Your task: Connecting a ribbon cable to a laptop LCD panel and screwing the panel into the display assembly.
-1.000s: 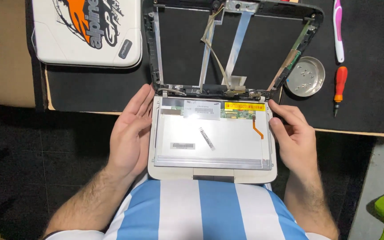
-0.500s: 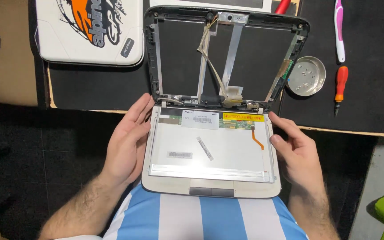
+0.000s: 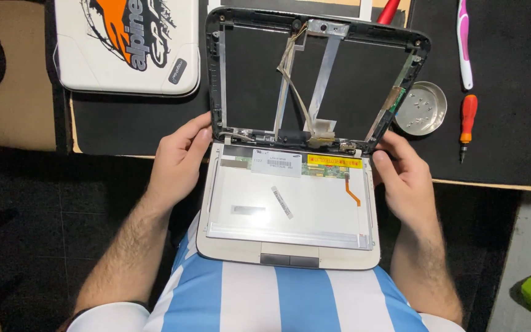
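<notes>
Laptop (image 3: 290, 246) between both hands, left hand (image 3: 176, 160) and right hand (image 3: 404, 175) loosely curled, gripping hinge corners

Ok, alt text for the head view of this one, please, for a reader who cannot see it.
Seen from above, a left hand and a right hand grip the sides of a small opened laptop at its hinges; a loose screen panel lies face-down on its base, under the empty lid frame. A metal dish and orange screwdriver lie to the right.

Detached flat screen panel (image 3: 290, 200) lies on the small laptop's base (image 3: 287, 257); emptied lid frame (image 3: 314, 80) stands behind — round metal dish (image 3: 421, 108), apparently holding screws, to its right, then orange-handled screwdriver (image 3: 467, 123).
</notes>
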